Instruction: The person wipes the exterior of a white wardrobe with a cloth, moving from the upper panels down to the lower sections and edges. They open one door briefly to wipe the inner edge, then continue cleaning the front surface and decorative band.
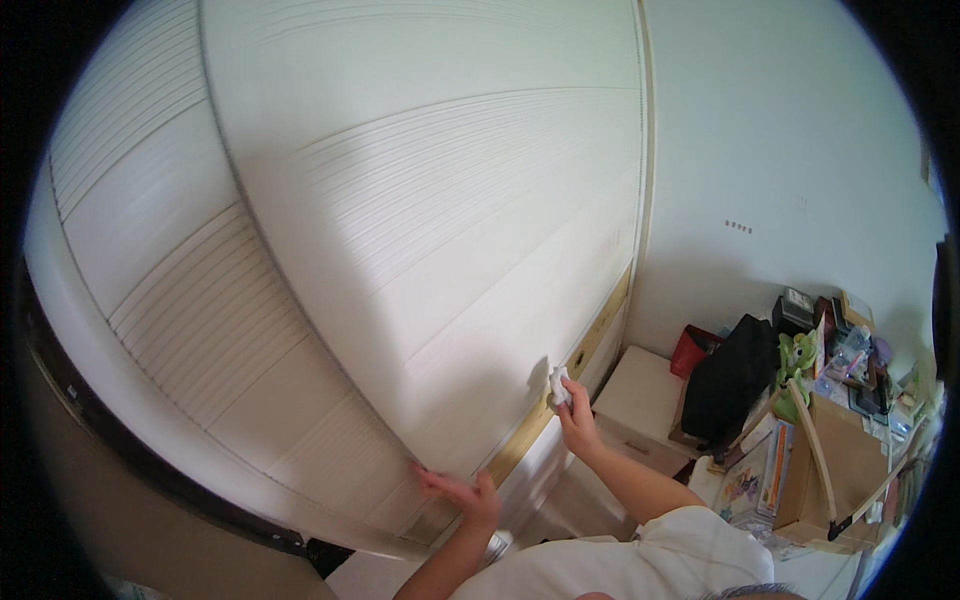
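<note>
A tall white sliding wardrobe door (pixel 480 300) with bands of fine grooves stands before me. Along its lower part runs a gold-coloured strip (pixel 517 448) with a small dark fitting on it. My right hand (pixel 576 421) grips a crumpled white cloth or tissue (pixel 558 382) against or close to the door, by the strip's upper edge. My left hand (pixel 466 495), slightly blurred, is stretched out with thumb and fingers apart. Its fingertips are at the grey vertical edge (pixel 352 382) between two door panels; whether they touch it I cannot tell.
Right of the door stands a white drawer cabinet (pixel 637 386). Beyond it are a red bag (pixel 690 352), a black bag (pixel 729 382), a green plush toy (pixel 796 356) and a cardboard box (pixel 840 469) among clutter. A dark curved edge (pixel 180 476) borders the left.
</note>
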### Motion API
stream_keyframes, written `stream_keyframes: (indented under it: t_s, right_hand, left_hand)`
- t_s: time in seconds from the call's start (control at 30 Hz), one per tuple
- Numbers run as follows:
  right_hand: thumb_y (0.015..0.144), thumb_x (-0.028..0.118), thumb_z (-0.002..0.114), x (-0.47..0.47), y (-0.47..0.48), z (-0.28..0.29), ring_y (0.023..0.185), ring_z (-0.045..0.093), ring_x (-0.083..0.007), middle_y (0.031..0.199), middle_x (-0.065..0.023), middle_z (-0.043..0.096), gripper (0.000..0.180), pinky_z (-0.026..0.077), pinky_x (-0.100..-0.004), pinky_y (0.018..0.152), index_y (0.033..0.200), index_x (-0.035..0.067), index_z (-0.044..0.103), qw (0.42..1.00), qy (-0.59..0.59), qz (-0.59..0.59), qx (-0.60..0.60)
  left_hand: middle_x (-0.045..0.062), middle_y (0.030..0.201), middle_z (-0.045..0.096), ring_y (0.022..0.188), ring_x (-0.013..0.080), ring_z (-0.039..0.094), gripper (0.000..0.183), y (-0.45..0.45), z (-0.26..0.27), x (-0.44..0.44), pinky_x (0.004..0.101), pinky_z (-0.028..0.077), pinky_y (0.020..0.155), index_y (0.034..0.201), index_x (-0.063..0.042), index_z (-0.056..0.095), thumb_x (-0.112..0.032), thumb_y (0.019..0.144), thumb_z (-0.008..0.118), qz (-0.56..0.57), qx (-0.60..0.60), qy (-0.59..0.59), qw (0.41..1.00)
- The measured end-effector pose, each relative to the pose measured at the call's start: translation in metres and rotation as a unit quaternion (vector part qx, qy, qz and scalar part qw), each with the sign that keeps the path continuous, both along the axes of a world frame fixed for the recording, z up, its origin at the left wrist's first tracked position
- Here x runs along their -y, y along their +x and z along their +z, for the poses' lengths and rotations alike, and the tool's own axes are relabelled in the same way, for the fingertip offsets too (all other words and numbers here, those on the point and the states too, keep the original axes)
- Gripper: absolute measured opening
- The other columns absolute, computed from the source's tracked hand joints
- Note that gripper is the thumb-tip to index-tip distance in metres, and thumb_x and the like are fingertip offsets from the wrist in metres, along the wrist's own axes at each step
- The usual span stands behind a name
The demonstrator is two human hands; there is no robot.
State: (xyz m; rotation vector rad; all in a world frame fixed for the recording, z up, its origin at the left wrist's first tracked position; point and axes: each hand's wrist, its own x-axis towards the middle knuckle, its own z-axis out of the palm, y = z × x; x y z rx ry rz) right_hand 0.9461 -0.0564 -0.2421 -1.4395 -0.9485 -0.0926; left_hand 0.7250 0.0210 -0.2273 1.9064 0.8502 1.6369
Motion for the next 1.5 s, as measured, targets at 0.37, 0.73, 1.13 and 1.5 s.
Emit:
stream_keyframes:
  t_s: [0.37,0.73,1.13,1.5]
  right_hand:
    - [0.086,-0.007,0.047,-0.019,-0.069,0.031,0.121,0.040,-0.0248,0.130,-0.0129,0.040,0.048,0.032,-0.0332,0.103,0.132,0.004,0.038,0.989,0.051,0.112,-0.080]
    - [0.082,-0.011,0.039,-0.024,-0.146,0.059,0.127,0.035,-0.0314,0.139,-0.0192,0.032,0.053,0.024,-0.0394,0.108,0.134,0.001,0.034,0.978,0.137,0.154,0.041]
    - [0.079,-0.012,0.040,-0.022,-0.220,0.057,0.125,0.037,-0.0366,0.135,-0.0247,0.034,0.051,0.027,-0.0434,0.107,0.128,0.001,0.040,0.971,0.127,0.166,0.115]
    - [0.081,-0.011,0.041,0.003,-0.203,0.034,0.128,0.035,-0.0330,0.137,-0.0221,0.035,0.050,0.022,-0.0394,0.109,0.130,0.001,0.039,0.971,0.051,0.203,0.117]
  left_hand:
    - [0.027,0.137,0.015,0.128,0.0424,0.020,0.095,-0.002,-0.006,0.001,0.0511,0.016,0.109,0.145,0.004,0.001,-0.014,0.074,0.062,-0.028,-0.014,0.032,0.999]
    - [0.019,0.123,0.034,0.115,0.0326,0.033,0.070,-0.184,0.083,-0.045,0.0444,0.030,0.099,0.130,0.001,0.032,-0.012,0.072,0.070,0.287,0.004,0.261,0.922]
    - [0.021,0.131,0.024,0.118,0.0323,0.033,0.109,-0.196,0.114,-0.055,0.0457,0.029,0.103,0.132,-0.003,0.022,-0.023,0.052,0.092,0.302,-0.069,0.124,0.943]
    - [0.023,0.137,0.031,0.128,0.0319,0.033,0.102,-0.204,0.115,-0.044,0.0433,0.031,0.106,0.142,0.000,0.020,-0.016,0.064,0.085,0.216,0.001,-0.006,0.976]
